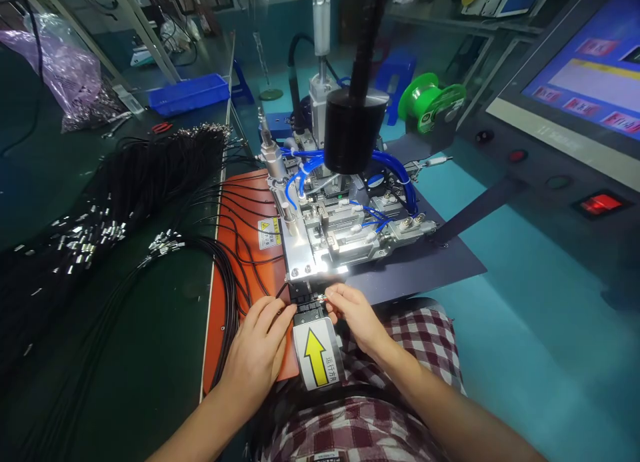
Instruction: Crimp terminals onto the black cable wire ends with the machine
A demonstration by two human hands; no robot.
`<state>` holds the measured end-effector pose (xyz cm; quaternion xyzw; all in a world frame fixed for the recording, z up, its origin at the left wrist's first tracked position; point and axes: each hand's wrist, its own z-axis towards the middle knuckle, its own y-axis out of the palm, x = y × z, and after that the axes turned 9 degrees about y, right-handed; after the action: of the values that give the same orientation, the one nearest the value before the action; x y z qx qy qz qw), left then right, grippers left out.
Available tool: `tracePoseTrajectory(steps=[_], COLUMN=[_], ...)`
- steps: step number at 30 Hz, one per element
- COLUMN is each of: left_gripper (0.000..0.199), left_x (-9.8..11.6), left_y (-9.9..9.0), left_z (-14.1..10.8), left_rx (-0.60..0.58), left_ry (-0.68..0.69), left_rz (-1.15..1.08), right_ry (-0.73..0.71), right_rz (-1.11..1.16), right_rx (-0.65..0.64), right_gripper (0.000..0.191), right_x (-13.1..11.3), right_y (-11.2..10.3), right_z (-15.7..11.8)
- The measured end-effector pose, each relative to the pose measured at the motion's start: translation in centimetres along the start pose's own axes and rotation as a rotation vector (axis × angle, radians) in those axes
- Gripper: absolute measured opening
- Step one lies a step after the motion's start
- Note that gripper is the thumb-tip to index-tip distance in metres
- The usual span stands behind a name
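Note:
My left hand (pixel 260 335) rests over the orange plate, fingers bent together at the left side of a black slotted fixture (pixel 309 309). A thin black cable (pixel 283 291) comes out by its fingertips, which press it at the fixture. From the right, my right hand (pixel 353 315) pinches the small shiny cable end (pixel 321 298) between thumb and index finger, just over the slots. Fine detail of that tip is too small to make out. Below the fixture is a white label with a yellow arrow (pixel 315 359) pointing at the machine (pixel 345 229).
Several black cables cross the orange plate (pixel 280 269) to a bundle with metal ends (pixel 167 242) on the dark green table (pixel 170 342). A larger cable pile (pixel 165 162) lies behind it. A blue bin (pixel 190 95), green spool (pixel 430 102) and control screen (pixel 590 69) stand around.

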<state>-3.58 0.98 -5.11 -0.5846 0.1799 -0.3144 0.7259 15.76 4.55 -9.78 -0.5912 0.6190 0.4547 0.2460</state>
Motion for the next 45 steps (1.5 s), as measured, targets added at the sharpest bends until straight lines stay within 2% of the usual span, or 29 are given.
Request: tracePoseTrajectory(steps=[4,9,15,25,30,36,42,45], left_gripper=[0.035,0.031,0.028,0.050,0.046,0.041,0.043,0.043], left_x=[-0.1,-0.3,-0.6,0.0,0.1,0.0,-0.1,-0.5], left_y=[0.2,0.4,0.2,0.3,0.5,0.5,0.7,0.9], left_z=[-0.3,-0.4,-0.6,-2.2,-2.3,-2.0,-2.5,-1.9], left_rx=[0.014,0.067,0.052,-0.088,-0.072,-0.030,-0.049,-0.064], left_ry=[-0.023,-0.039,-0.076,-0.026,-0.005,0.007,0.015,-0.005], left_rz=[-0.069,-0.152,-0.188,-0.016,0.017,0.048,0.082,0.094], right_ry=[-0.001,-0.025,-0.022,-0.024,-0.023,-0.029,-0.020,-0.009], right_rz=[0.008,-0.012,-0.013,0.025,0.038,0.041,0.022,0.014], right_rx=[0.024,0.049,0.026,0.028,0.024,0.104,0.161,0.167], right_gripper=[0.041,0.035,0.032,0.030,0.036,0.035,0.033,0.035], right_x=[0.3,0.1,-0.4,-0.1,0.1,0.7,1.6,1.8], right_y=[0.0,0.2,0.2,0.2,0.1,-1.1,-2.3,-2.4], right_z=[-0.1,-0.1,0.1,0.0,-0.2,-1.1,-1.8,-1.9])
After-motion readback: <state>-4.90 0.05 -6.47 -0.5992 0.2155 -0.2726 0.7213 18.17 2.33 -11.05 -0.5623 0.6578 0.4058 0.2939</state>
